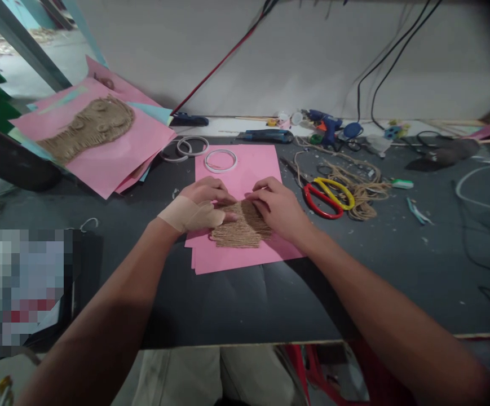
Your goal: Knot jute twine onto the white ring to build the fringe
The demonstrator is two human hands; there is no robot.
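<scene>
Rows of brown jute twine lie side by side on stacked pink sheets, forming a flat patch with uneven edges. My left hand, with a beige bandage around its palm and wrist, presses the patch's upper left, its fingers bent and thumb against the twine. From the right, my right hand pinches at the patch's top edge with thumb and forefinger. Both sets of fingertips almost meet there. Whatever short strand is between them is too small to make out.
Red-and-yellow-handled scissors and loose twine lie to the right. Tape rings, a utility knife and a blue glue gun are behind. Pink sheets bearing a twine-covered shape lean at the left.
</scene>
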